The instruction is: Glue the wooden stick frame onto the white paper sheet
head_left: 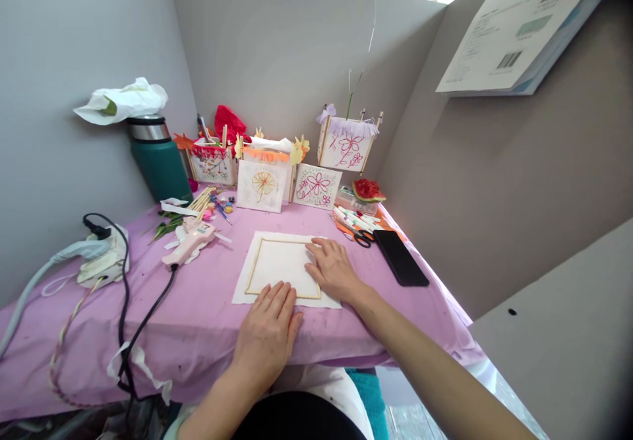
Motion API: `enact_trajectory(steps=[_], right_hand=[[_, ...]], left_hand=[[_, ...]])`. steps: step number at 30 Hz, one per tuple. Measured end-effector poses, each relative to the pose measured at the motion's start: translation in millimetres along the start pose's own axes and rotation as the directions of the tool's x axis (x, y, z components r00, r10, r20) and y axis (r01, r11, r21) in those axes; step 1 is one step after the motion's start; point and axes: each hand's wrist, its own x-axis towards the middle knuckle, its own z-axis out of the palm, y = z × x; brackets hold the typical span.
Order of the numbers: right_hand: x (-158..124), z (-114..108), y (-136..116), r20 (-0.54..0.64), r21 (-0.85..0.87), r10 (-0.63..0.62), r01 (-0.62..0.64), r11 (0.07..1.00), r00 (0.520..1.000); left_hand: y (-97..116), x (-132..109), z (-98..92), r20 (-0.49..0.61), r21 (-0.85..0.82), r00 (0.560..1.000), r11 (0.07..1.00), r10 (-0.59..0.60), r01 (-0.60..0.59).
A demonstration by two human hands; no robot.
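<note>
A white sheet lies on the purple cloth in front of me, with a square frame of thin pale sticks on top of it. My left hand rests flat over the frame's near side, its fingers stretched out on the sheet. Across the right side of the frame lies my right hand, fingers spread and fingertips on the sheet near the far right corner. Both palms face down, and the parts of the frame beneath them are hidden.
To the left are a pink glue gun, a power strip with cables and a green bottle. Flower-decorated panels stand at the back. Scissors, markers and a black phone lie right.
</note>
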Motion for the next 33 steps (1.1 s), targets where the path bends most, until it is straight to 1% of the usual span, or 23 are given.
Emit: enact_trajectory(steps=[8, 10, 12, 13, 15, 17, 19, 22, 24, 27, 33], right_hand=[[-0.5, 1.8, -1.8, 0.017, -0.065, -0.022, 0.023, 0.998, 1.0], [-0.7, 2.2, -1.6, 0.013, -0.057, -0.032, 0.033, 0.998, 0.999], [-0.6, 3.6, 1.5, -0.009, -0.007, -0.023, 0.023, 1.0, 1.0], [-0.3, 4.7, 4.5, -0.037, 0.034, 0.0, 0.001, 0.999, 0.999], [1.0, 7.8, 13.1, -0.122, 0.133, 0.092, -0.075, 0.988, 0.988], [2.9, 11.1, 23.0, -0.206, 0.227, 0.207, -0.159, 0.961, 0.956], [4.4, 13.9, 30.9, -0.246, 0.281, 0.271, -0.199, 0.939, 0.93], [4.7, 16.2, 35.1, -0.247, 0.278, 0.24, -0.169, 0.946, 0.939], [3.8, 16.8, 34.0, -0.24, 0.245, 0.209, -0.149, 0.958, 0.948], [2.5, 17.0, 31.0, -0.227, 0.188, 0.197, -0.155, 0.97, 0.954], [2.0, 15.9, 26.9, -0.154, 0.099, 0.156, -0.142, 0.985, 0.976]], left_hand=[[0.9, -0.4, 1.4, -0.032, 0.008, 0.999, 1.0, 0.01, -0.01], [0.8, -0.4, 1.4, -0.033, 0.007, 0.999, 1.0, 0.009, -0.009], [0.5, -0.3, 1.2, -0.026, 0.007, 1.0, 1.0, 0.01, -0.01], [0.4, -0.3, 1.1, -0.023, 0.008, 1.0, 1.0, 0.011, -0.011], [0.3, -0.3, 1.1, -0.023, 0.009, 1.0, 1.0, 0.013, -0.012], [0.5, -0.4, 1.2, -0.027, 0.011, 1.0, 1.0, 0.014, -0.013], [0.9, -0.5, 1.2, -0.03, 0.015, 0.999, 1.0, 0.013, -0.012], [1.9, -0.3, 0.8, -0.035, 0.019, 0.999, 1.0, 0.001, -0.001], [2.4, 0.0, 0.3, -0.041, 0.016, 0.999, 1.0, -0.006, 0.007], [2.7, 0.0, -0.1, -0.048, 0.01, 0.999, 1.0, -0.008, 0.008], [2.1, -0.5, 1.0, -0.045, 0.004, 0.999, 1.0, -0.011, 0.011]])
